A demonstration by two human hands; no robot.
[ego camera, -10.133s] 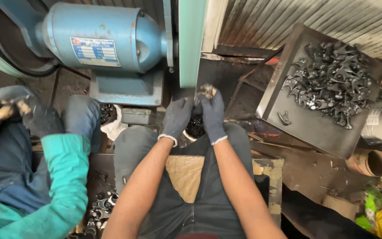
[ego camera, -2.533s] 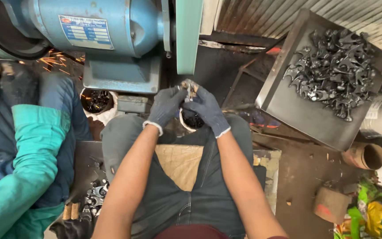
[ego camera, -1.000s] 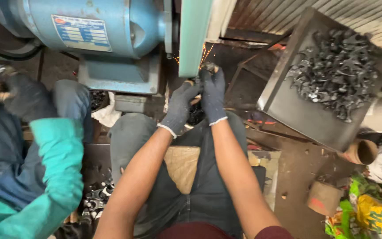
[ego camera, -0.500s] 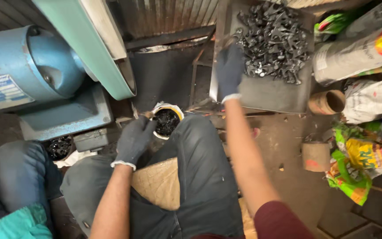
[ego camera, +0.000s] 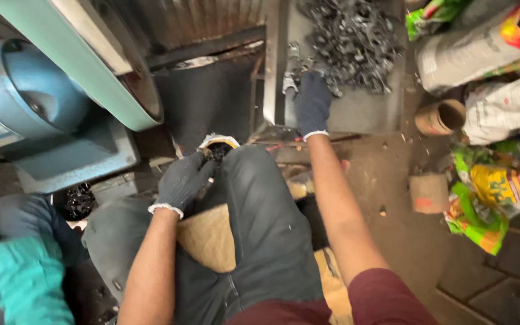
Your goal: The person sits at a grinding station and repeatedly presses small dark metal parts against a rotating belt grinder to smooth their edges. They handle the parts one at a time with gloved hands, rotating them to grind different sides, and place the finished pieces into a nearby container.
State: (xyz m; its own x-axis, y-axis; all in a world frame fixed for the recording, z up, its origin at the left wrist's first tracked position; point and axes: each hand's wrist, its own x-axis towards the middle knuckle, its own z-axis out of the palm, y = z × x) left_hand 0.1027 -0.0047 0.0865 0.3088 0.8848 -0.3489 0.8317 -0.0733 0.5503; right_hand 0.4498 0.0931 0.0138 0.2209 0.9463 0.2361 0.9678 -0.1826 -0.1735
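Right hand (ego camera: pixel 312 103), in a dark knitted glove with a white cuff, reaches forward with the arm stretched out and rests on the near edge of a heap of small dark grey metal parts (ego camera: pixel 353 42). Its fingers curl around a shiny silver metal piece (ego camera: pixel 290 73) at the left rim of that heap; the grip looks closed on it, though the fingertips are partly hidden. The heap lies on a flat grey metal tray (ego camera: pixel 365 111), directly ahead of the hand and spreading up and to its right.

Left hand (ego camera: pixel 182 180), gloved the same way, sits close to the body beside the raised left knee in dark grey trousers (ego camera: pixel 260 222). Its fingers bend loosely and touch the rim of a small white-edged round container filled with dark parts (ego camera: pixel 216 144), which stands just ahead of the knee. Whether this hand grips anything cannot be told.

To the left stands a large light-blue electric motor on a blue base (ego camera: pixel 25 114), with a pale green belt guard (ego camera: pixel 79 54) slanting above it. A co-worker's teal sleeve (ego camera: pixel 22 283) shows at the lower left. Colourful plastic sacks (ego camera: pixel 501 180) and a cardboard tube (ego camera: pixel 440 117) lie on the floor at the right.
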